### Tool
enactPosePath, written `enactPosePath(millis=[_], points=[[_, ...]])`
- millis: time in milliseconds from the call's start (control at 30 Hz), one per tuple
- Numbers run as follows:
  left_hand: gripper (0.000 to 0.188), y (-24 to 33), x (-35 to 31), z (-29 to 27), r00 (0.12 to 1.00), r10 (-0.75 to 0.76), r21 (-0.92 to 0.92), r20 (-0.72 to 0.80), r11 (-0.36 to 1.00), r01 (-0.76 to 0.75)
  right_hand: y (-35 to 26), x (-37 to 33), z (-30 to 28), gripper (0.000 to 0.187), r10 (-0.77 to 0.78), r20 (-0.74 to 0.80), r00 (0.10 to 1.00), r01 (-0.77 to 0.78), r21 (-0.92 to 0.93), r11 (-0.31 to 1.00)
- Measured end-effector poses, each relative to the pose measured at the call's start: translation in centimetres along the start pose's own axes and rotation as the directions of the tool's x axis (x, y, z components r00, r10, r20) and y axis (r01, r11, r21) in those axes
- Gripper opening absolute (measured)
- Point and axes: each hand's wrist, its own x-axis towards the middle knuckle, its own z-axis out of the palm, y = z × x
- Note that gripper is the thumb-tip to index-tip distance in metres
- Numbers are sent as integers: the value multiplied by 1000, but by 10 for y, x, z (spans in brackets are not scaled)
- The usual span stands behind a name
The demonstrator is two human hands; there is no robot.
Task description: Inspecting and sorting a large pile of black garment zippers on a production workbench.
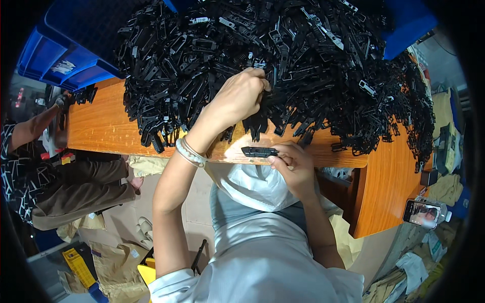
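A large heap of small black plastic parts (202, 65) covers the back of the wooden table. My left hand (240, 93) reaches into the heap's front middle with its fingers curled together; what they pinch, if anything, is hidden. A white beaded bracelet (191, 152) circles that wrist. Near the table's front edge, my right hand (295, 164) holds a slim black plastic part (260, 152) by its right end, between thumb and fingers. This part lies level, its pointed end toward the left.
Blue crates (76, 50) stand at the far left, and a blue bin (406, 25) rises at the back right. Over my lap hangs a white plastic bag (262, 189). A phone (422, 214) leans by the right table edge (384, 187). Another person's arm (35, 126) is at left.
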Motion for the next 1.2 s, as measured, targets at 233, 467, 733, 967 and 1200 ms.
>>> enactPosePath(millis=[233, 467, 733, 967, 1200], points=[[30, -5, 4, -4, 983, 48, 97, 176, 993, -65, -1, 2, 3, 16, -36, -5, 999, 36, 10, 999], [25, 11, -8, -24, 995, 90, 343, -45, 937, -69, 2, 2, 1, 17, -67, 8, 998, 67, -3, 998], [29, 17, -38, -23, 948, -146, 135, -282, 973, 190, 1, 2, 3, 19, -97, -27, 995, 98, 13, 995], [26, 24, -62, -12, 880, -423, -853, 217, 355, 382, 6, -3, -4, 22, -98, -63, 993, 104, 91, 990], [24, 31, -70, -3, 901, -326, -819, 284, 406, 405, -7, 3, -2, 22, -158, -197, 968, 190, 161, 968]])
